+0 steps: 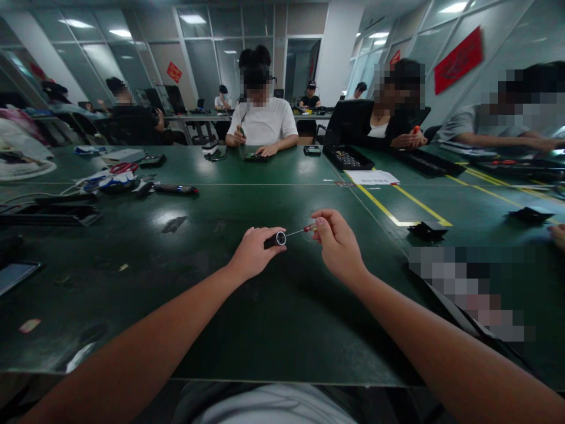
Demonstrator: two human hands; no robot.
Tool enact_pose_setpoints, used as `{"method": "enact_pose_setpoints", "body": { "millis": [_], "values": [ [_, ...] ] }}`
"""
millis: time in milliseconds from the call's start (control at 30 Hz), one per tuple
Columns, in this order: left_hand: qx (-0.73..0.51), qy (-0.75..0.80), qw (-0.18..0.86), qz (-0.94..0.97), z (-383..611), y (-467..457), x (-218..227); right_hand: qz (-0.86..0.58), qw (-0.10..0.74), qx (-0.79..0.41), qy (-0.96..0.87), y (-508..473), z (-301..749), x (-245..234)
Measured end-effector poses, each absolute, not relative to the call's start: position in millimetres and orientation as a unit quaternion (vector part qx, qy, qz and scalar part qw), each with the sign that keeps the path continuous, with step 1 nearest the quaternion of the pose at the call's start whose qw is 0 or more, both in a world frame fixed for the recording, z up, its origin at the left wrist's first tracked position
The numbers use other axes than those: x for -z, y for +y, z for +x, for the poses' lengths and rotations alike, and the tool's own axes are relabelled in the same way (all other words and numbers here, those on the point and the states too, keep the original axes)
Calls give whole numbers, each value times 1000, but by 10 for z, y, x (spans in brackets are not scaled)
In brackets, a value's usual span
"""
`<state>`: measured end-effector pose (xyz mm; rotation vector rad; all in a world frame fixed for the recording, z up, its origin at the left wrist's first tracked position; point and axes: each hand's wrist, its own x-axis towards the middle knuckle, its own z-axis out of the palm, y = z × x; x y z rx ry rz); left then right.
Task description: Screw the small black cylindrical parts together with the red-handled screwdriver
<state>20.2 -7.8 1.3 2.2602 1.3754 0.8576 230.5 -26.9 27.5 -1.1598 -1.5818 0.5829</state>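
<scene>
Over the middle of the green table, my left hand point(251, 252) is closed around a short black cylinder with a silver ring at its open end point(281, 238), which faces right and towards me. My right hand point(336, 240) pinches the reddish see-through handle of a small screwdriver point(309, 227). Its thin metal shaft points left, and the tip meets the ringed end of the cylinder. Whether the tip goes inside or only touches the rim, I cannot tell. My fingers hide most of the cylinder's body.
The green table point(212, 335) carries a pen-like tool point(175, 189), red-handled scissors point(124, 168) and cables on the left. A phone point(17, 277) lies at the left edge. Black trays point(348, 158) and a black bracket point(427, 231) are on the right. A person in white point(263, 121) sits opposite.
</scene>
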Motion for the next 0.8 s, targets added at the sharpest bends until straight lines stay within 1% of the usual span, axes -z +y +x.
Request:
{"method": "enact_pose_setpoints", "body": {
  "millis": [133, 300, 533, 700, 800],
  "values": [
    [-293, 493, 180, 800, 191, -58, -1, -469, 475, -223, -711, -301, 2310, -286],
    [-292, 486, 193, 801, 183, -51, 12, -484, 451, -180, -727, -330, 2291, -344],
    [-307, 505, 192, 783, 184, -64, -26, -474, 462, -216, -717, -338, 2275, -327],
    [-305, 495, 192, 791, 179, -62, -7, -493, 456, -184, -718, -339, 2277, -322],
    [-310, 491, 191, 791, 163, -44, 18, -484, 472, -203, -708, -315, 2281, -289]
  ]
}}
